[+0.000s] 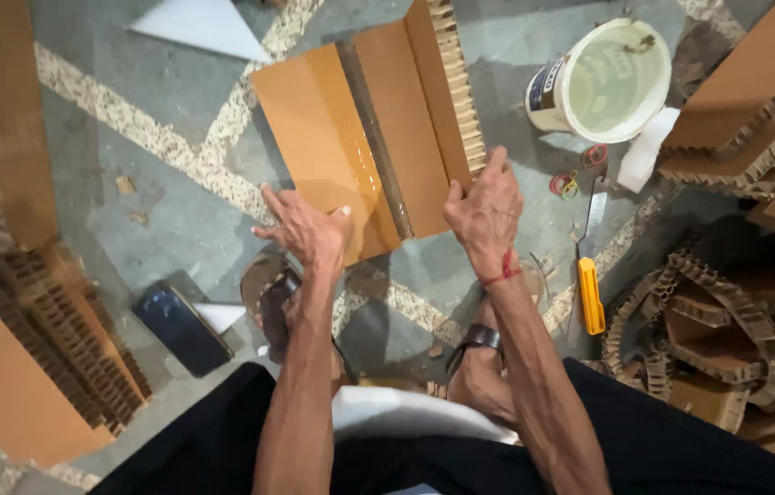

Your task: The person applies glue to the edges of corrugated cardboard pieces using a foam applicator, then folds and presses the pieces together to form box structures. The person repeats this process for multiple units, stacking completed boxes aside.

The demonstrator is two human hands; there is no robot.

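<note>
I'm pressing both hands, left hand (309, 229) flat, right hand (486, 213) gripping, on one honeycomb cardboard panel (369, 137) mid-frame; one white bucket (603, 82) upper right

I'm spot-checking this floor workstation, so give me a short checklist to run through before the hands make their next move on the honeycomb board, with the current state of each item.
1. Left hand flat on the near edge of the board: ok.
2. Right hand gripping the honeycomb edge of the folded panel: ok.
3. Groove between the two panels free of scraps: ok.
4. Yellow utility knife lying away from both hands: ok; blade in or out: cannot tell.
5. White bucket upright, apart from the board: ok.
6. Phone on the floor beside the person's knee: not ok.
</note>
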